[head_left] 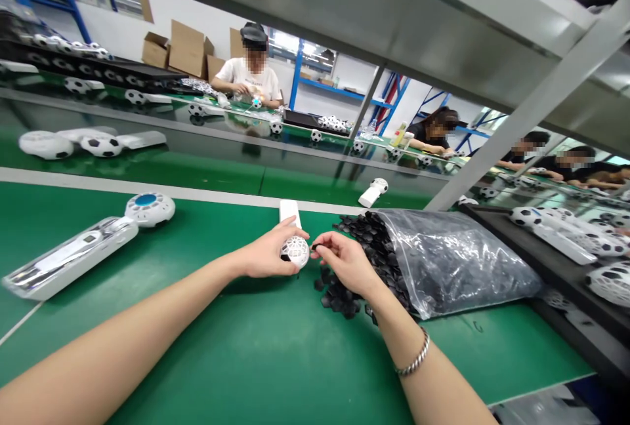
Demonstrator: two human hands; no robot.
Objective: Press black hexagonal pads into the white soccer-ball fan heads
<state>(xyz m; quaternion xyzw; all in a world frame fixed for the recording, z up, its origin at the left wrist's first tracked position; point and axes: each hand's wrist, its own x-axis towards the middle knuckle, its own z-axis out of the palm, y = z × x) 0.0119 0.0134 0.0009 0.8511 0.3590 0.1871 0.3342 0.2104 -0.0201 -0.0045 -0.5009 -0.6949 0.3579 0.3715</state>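
Note:
My left hand is closed around the round head of a white handheld fan, whose white handle points away from me. The head has a lattice front with a black patch at its left side. Just right of it, my right hand pinches a small black piece between thumb and fingertips, a little apart from the fan. Beneath and beside the right hand lies a heap of loose black pieces, spilling from a clear plastic bag.
Another white fan with a blue disc lies at the left. Football-patterned fans rest on the conveyor ahead. A black tray of fans stands at right, beside a slanted metal post. Several people work across the line.

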